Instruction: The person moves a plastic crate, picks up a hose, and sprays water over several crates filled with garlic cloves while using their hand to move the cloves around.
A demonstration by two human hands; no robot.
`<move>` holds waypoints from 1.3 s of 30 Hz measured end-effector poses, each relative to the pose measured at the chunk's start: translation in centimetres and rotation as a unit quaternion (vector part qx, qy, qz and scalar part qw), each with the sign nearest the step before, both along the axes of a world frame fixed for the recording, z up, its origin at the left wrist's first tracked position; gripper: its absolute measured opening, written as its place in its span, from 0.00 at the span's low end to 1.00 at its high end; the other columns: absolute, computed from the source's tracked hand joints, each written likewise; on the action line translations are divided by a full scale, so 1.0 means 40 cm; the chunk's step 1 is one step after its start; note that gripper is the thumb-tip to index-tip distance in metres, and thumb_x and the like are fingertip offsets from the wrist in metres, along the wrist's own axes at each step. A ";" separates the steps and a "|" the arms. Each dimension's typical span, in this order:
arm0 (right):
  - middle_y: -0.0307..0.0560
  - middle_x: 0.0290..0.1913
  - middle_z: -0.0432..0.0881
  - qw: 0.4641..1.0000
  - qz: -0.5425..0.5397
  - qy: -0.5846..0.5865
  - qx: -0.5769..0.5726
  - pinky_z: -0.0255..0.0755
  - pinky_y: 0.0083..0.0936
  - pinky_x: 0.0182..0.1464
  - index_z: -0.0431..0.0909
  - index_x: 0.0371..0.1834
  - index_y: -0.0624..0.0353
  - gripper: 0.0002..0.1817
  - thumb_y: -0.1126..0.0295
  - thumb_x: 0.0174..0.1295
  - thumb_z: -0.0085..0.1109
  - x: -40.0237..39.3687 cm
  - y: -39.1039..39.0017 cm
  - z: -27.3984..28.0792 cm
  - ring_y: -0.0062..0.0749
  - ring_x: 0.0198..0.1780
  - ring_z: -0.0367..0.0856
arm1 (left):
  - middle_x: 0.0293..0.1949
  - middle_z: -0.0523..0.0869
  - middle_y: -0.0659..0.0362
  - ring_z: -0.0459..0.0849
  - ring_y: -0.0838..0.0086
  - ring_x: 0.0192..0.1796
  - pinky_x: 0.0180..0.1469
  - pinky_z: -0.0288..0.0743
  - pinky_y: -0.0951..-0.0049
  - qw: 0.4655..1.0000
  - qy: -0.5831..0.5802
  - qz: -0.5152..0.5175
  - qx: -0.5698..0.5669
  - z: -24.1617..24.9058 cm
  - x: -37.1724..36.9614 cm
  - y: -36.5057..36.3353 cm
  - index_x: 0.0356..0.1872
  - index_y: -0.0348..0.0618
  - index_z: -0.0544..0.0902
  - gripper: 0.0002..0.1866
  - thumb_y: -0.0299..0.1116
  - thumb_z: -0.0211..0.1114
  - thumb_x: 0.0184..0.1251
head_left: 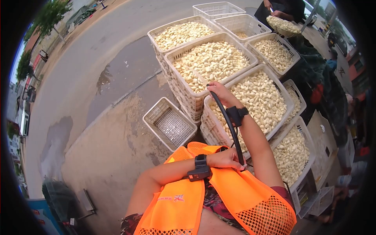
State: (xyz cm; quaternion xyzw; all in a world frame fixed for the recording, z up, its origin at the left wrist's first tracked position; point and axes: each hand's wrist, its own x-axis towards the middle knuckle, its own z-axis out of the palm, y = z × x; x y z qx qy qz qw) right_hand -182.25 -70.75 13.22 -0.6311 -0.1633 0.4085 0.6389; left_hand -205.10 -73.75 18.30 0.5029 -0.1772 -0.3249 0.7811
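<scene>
A black hose runs between my two hands. My right hand is closed around it near its upper end, over the edge of the crates. A faint pale streak, perhaps water, leaves that end toward a white plastic crate heaped with peeled garlic cloves. Lower down, in front of the orange vest, my left hand grips the hose too. Beneath my right forearm lies another crate of garlic cloves. Both wrists wear black strapped devices.
An empty white crate sits on the ground, left of the stacks. More garlic-filled crates stand behind and to the right. At the top right another person's hand is near a round basket of garlic. Wet pavement stretches left.
</scene>
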 end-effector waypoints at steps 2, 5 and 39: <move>0.31 0.25 0.70 1.000 -0.013 -0.019 -0.004 0.59 0.17 0.22 0.71 0.49 0.58 0.17 0.61 0.61 0.56 0.022 -0.015 0.011 0.15 0.23 0.65 | 0.29 0.79 0.66 0.74 0.87 0.32 0.35 0.69 0.82 1.000 0.008 -0.005 -0.001 0.005 0.002 0.004 0.35 0.33 0.80 0.10 0.31 0.64 0.62; 0.31 0.24 0.70 0.997 -0.055 -0.051 -0.007 0.58 0.16 0.21 0.71 0.49 0.59 0.17 0.61 0.61 0.56 0.057 -0.052 0.035 0.15 0.22 0.66 | 0.28 0.79 0.67 0.73 0.87 0.32 0.35 0.68 0.83 1.000 0.017 0.004 0.015 0.015 0.001 0.006 0.37 0.33 0.80 0.10 0.32 0.64 0.63; 0.36 0.23 0.71 0.985 0.125 -0.083 -0.085 0.60 0.18 0.17 0.73 0.44 0.63 0.17 0.59 0.61 0.55 -0.027 0.015 0.025 0.19 0.18 0.67 | 0.39 0.84 0.60 0.81 0.78 0.43 0.47 0.74 0.77 0.996 0.074 0.030 -0.039 0.008 -0.006 0.027 0.42 0.35 0.81 0.12 0.29 0.69 0.58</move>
